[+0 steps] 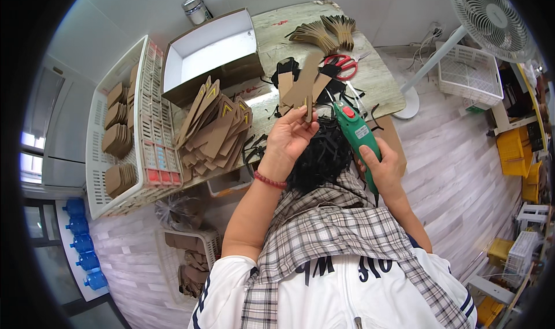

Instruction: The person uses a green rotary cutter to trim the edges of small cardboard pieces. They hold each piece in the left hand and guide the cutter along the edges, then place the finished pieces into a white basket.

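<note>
Between the fingertips of my left hand (292,135) is a flat brown piece (305,86) with rounded ends and small yellow marks. My right hand (381,164) is wrapped round a green electric hand tool (357,127) with a red button. The tool's thin tip points up and away, just right of the brown piece. Below both hands, a heap of black strips (321,158) lies on the checked apron (335,225). Black scraps and red-handled scissors (344,67) lie on the table beyond.
A pile of brown pieces (217,129) lies at the table's left, before an open box (211,51). A white crate (139,179) stands further left. Fanned brown bundles (324,33) sit at the back. A standing fan (491,17) and another crate (471,72) are at right.
</note>
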`<state>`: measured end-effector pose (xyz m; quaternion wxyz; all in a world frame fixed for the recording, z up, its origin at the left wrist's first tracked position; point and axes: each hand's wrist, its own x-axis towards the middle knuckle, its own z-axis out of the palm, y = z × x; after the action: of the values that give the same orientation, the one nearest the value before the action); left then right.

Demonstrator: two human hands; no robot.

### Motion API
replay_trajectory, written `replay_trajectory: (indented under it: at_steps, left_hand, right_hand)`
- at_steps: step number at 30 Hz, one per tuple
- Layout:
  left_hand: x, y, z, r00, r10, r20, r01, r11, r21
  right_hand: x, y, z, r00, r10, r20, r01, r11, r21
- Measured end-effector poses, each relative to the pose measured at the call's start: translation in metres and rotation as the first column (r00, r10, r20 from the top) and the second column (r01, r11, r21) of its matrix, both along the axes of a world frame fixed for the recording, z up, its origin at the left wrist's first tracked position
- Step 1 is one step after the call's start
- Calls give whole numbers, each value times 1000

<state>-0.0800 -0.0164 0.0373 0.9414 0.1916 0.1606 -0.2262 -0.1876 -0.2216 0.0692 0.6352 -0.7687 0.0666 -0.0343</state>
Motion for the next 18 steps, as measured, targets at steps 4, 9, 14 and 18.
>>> replay_trajectory:
  at_steps: [4,9,14,18]
  left_hand:
    - [-6,-9,21,988,45,148,-58,995,79]
    - [-4,-10,15,951,94,293,-135,983,123]
    - [-6,-13,22,935,164,315,-226,959,172]
    - [-6,-17,17,924,188,334,-256,951,173]
  right_hand:
    - [-6,3,2,1000,-10,-12,10,1000,8]
    - [-11,7,4,1000,14,0,-14,1000,-26]
    - [-10,9,6,999,34,17,-34,999,-29]
    - [-9,10,7,999,43,7,-43,999,-30]
